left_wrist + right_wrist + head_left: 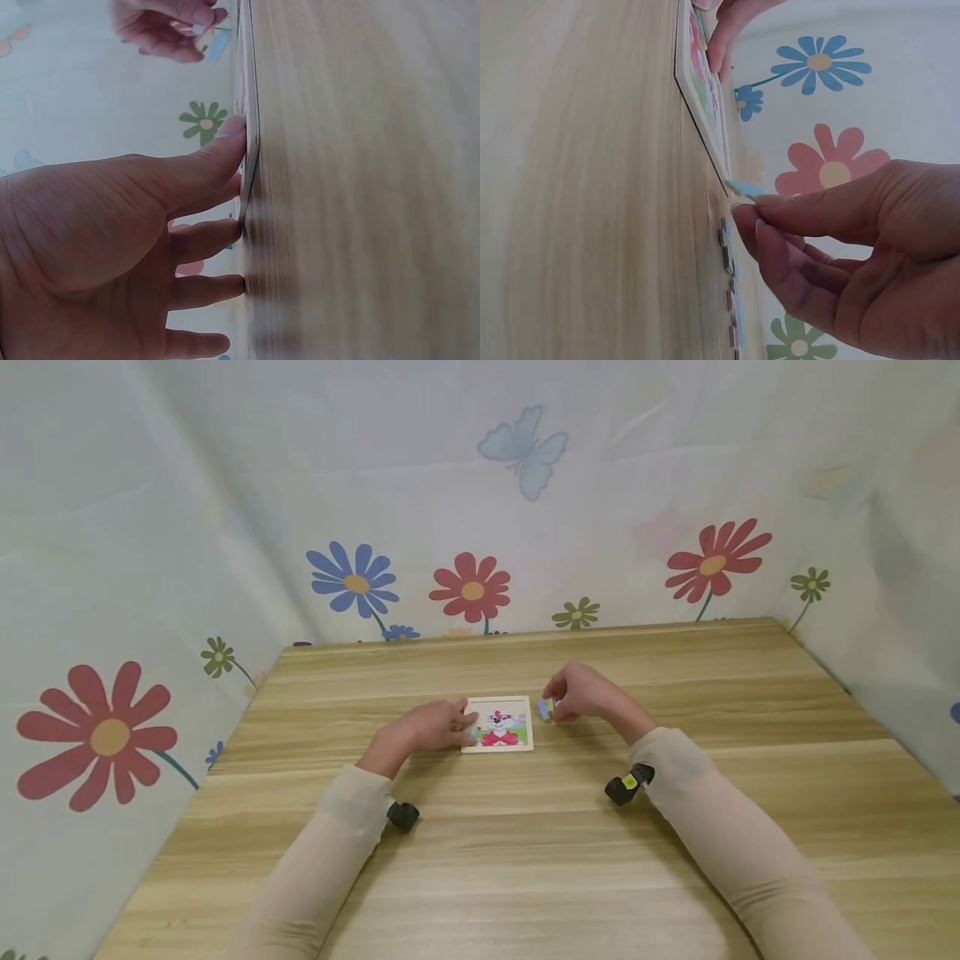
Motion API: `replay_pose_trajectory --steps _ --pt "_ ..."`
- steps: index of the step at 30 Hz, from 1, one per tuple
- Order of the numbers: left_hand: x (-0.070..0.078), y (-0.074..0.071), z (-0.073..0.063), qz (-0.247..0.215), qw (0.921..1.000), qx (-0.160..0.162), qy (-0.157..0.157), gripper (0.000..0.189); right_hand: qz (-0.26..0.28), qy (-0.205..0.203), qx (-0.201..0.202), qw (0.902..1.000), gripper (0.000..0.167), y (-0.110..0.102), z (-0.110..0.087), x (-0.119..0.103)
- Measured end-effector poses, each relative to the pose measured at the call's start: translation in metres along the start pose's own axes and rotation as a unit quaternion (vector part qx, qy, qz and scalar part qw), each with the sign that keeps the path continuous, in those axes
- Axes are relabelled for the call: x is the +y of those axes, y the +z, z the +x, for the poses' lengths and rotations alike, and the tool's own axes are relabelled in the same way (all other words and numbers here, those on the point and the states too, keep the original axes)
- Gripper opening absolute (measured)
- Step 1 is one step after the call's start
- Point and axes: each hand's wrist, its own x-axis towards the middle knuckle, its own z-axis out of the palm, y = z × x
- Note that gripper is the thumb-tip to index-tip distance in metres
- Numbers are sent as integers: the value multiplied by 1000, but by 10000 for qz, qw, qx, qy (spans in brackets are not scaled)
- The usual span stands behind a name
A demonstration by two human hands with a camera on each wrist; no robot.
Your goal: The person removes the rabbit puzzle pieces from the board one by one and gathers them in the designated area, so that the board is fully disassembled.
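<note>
A jigsaw puzzle board [532, 727] with a pale wooden frame lies flat on the table, showing a cartoon animal in pink. My left hand [431, 727] rests at its left edge, thumb and forefinger touching the board and the other fingers extended beside it. Just off the board's right side, my right hand [585, 692] pinches a small light-blue puzzle piece [544, 710] between thumb and fingertips. In the right wrist view this piece [742, 188] is held above the table near the board's corner; the fingers hide part of it.
Several loose puzzle pieces [729, 259] lie on the wooden table [480, 860] below my right hand. A pale cloth backdrop [420, 485] printed with flowers and a butterfly stands behind the table. Each wrist carries a small black camera [403, 816].
</note>
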Motion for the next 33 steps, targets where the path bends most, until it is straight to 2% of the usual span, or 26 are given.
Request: replay_pose_trajectory --steps 5,9,14,19,33 --pt "-2 2 -1 -81 10000 -36 2 56 -43 243 -250 9994 36 -1 -4 5" --pt "-4 3 0 -44 10000 11 18 56 -403 176 -349 9984 34 2 -5 7" --pt "-5 3 1 -71 10000 -12 46 57 -1145 24 -160 9933 32 6 -6 3" --pt "-3 2 0 -121 9999 -14 23 57 -1526 48 -38 9883 28 8 -8 -3" --pt "-5 3 1 -85 10000 6 2 56 -1894 34 -44 9819 32 9 -11 -7"
